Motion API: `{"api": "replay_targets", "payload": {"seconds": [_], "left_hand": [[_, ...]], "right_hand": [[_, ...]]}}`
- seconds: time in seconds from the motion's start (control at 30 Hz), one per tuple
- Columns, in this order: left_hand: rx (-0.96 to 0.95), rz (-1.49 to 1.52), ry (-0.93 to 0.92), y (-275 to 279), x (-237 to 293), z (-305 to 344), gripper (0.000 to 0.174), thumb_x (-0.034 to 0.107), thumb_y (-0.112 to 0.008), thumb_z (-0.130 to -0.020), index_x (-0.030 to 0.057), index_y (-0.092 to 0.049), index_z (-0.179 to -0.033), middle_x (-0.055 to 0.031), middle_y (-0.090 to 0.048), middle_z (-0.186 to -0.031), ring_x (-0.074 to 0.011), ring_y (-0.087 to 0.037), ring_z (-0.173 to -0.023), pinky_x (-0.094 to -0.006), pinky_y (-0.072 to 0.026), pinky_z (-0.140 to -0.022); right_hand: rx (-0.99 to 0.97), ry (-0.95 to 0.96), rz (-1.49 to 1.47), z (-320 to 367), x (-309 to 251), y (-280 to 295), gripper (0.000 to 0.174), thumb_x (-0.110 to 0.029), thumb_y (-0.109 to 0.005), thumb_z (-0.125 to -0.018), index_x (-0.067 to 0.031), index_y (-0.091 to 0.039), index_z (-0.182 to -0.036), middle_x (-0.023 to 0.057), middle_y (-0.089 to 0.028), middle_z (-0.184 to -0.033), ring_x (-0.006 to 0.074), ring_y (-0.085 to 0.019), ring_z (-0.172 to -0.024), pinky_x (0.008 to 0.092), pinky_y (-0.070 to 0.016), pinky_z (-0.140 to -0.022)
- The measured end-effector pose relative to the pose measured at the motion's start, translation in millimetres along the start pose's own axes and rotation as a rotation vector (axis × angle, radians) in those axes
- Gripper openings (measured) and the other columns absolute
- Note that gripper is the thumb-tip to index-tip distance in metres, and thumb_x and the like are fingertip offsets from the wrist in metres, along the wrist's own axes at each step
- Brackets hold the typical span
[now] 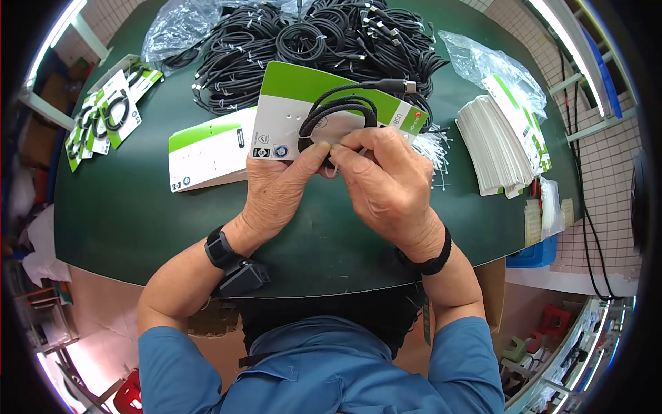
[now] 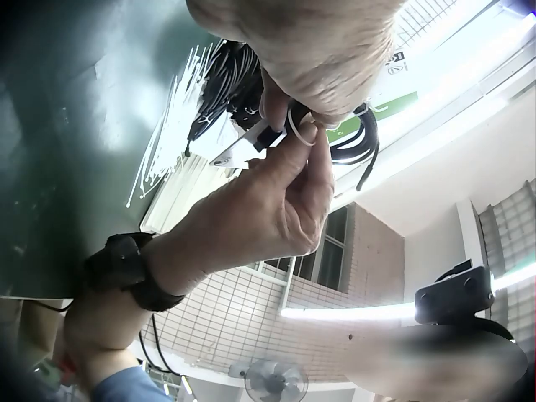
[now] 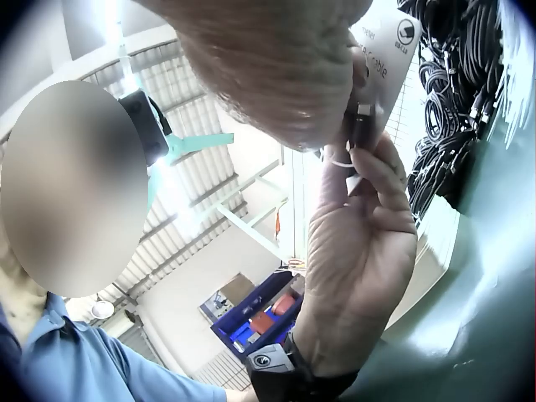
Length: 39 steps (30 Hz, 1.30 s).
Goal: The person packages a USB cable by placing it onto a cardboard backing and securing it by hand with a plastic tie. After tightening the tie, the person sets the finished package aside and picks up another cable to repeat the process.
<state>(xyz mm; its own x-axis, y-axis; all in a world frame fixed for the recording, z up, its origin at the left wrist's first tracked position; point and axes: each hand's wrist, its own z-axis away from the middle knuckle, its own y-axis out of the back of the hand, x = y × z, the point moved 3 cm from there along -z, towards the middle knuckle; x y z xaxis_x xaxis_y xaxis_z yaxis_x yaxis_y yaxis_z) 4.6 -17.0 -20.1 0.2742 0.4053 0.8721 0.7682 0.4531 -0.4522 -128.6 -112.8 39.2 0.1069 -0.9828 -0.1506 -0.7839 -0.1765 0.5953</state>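
My left hand holds up a green and white cardboard packaging card, with its thumb at the lower edge of a coiled black braided USB cable. The coil lies against the card's face, and one metal connector points right along the top. My right hand pinches a thin white cable tie at the bottom of the coil, fingertips close beside the left thumb. In the left wrist view the tie curves round the black cable. The right wrist view shows a black connector below the card, between the hands.
A large heap of black cables lies at the back of the green table. Flat cards sit left, a card stack right. Loose white cable ties lie behind the right hand. Finished-looking carded cables lie far left.
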Motion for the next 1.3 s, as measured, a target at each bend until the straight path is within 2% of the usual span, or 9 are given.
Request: {"api": "replay_targets", "payload": {"seconds": [0.23,0.33,0.5,0.6,0.77,0.87,1.0,1.17,1.3], "left_hand": [[0.002,-0.105,-0.015,0,-1,-5,0.027,0.001,-0.07,-0.1,-0.0028,-0.063,-0.126,-0.0102,-0.073,-0.109,-0.0146,-0.071,-0.083,-0.0267,-0.0611,-0.068],[0.015,-0.032,0.009,-4,5,-6,0.03,0.0,-0.069,-0.099,-0.0027,-0.062,-0.128,-0.011,-0.072,-0.114,-0.0154,-0.071,-0.088,-0.0288,-0.0635,-0.067],[-0.006,-0.056,0.017,-3,7,-2,0.033,-0.002,-0.067,-0.099,-0.0025,-0.061,-0.131,-0.0123,-0.07,-0.119,-0.0169,-0.071,-0.094,-0.032,-0.0661,-0.068],[-0.093,-0.051,0.013,-7,8,2,0.035,-0.003,-0.066,-0.099,-0.0022,-0.06,-0.133,-0.0131,-0.07,-0.12,-0.0187,-0.072,-0.097,-0.0337,-0.0678,-0.069],[-0.177,-0.057,0.027,-10,6,8,0.037,-0.005,-0.066,-0.098,-0.0021,-0.059,-0.134,-0.0142,-0.07,-0.122,-0.0208,-0.073,-0.1,-0.034,-0.0685,-0.069],[-0.177,-0.075,0.01,-11,7,10,0.038,-0.006,-0.066,-0.097,-0.0031,-0.059,-0.135,-0.0156,-0.07,-0.123,-0.022,-0.073,-0.102,-0.0342,-0.0688,-0.069],[-0.211,-0.189,-0.005,-8,2,11,0.051,-0.003,-0.059,-0.1,0.0045,-0.046,-0.149,-0.0147,-0.067,-0.128,-0.0228,-0.072,-0.106,-0.0313,-0.0638,-0.064],[-0.218,-0.194,0.025,-10,2,12,0.051,-0.003,-0.059,-0.099,0.0035,-0.046,-0.148,-0.015,-0.068,-0.127,-0.023,-0.072,-0.106,-0.0312,-0.0639,-0.064],[-0.252,-0.204,0.017,-8,0,12,0.05,-0.004,-0.059,-0.099,0.0034,-0.047,-0.147,-0.015,-0.068,-0.127,-0.0235,-0.072,-0.107,-0.0312,-0.0641,-0.065]], "right_hand": [[-0.077,-0.101,-0.097,-4,8,4,0.022,0.005,-0.084,-0.074,-0.0033,-0.075,-0.092,0.0097,-0.072,-0.096,0.0231,-0.07,-0.074,0.0332,-0.0561,-0.061],[0.187,0.002,-0.193,-8,18,23,0.019,0.004,-0.084,-0.08,-0.0021,-0.075,-0.096,0.0091,-0.072,-0.097,0.0181,-0.07,-0.078,0.0313,-0.0552,-0.062],[0.497,-0.487,-0.195,9,81,48,0.019,-0.002,-0.079,-0.093,0.0025,-0.074,-0.111,0.0061,-0.074,-0.105,0.0119,-0.069,-0.087,0.0275,-0.0558,-0.07],[0.33,-0.914,-0.707,28,118,30,0.016,-0.016,-0.075,-0.099,-0.0028,-0.075,-0.109,0.0044,-0.075,-0.097,0.0075,-0.068,-0.077,0.025,-0.0555,-0.062],[0.02,-0.68,-1.282,57,82,-6,0.027,-0.02,-0.071,-0.101,-0.0012,-0.074,-0.121,0.0063,-0.078,-0.107,0.0093,-0.074,-0.081,0.0217,-0.0578,-0.062],[-0.141,-1.139,-1.597,89,76,-10,0.038,-0.015,-0.07,-0.102,-0.0007,-0.067,-0.137,0.0103,-0.076,-0.122,0.0183,-0.075,-0.104,0.0295,-0.0615,-0.09],[-0.23,-1.011,-1.909,76,74,-13,0.041,-0.017,-0.069,-0.102,-0.0001,-0.065,-0.139,0.011,-0.075,-0.128,0.0178,-0.075,-0.107,0.0321,-0.0629,-0.091],[-0.265,-0.951,-1.84,83,77,-12,0.043,-0.019,-0.071,-0.101,-0.0012,-0.066,-0.14,0.0113,-0.074,-0.131,0.0185,-0.075,-0.108,0.0316,-0.0629,-0.091],[-0.131,-1.101,-1.628,79,77,-20,0.039,-0.022,-0.074,-0.098,-0.0009,-0.07,-0.131,0.0086,-0.077,-0.119,0.0167,-0.074,-0.098,0.029,-0.0607,-0.084]]}}
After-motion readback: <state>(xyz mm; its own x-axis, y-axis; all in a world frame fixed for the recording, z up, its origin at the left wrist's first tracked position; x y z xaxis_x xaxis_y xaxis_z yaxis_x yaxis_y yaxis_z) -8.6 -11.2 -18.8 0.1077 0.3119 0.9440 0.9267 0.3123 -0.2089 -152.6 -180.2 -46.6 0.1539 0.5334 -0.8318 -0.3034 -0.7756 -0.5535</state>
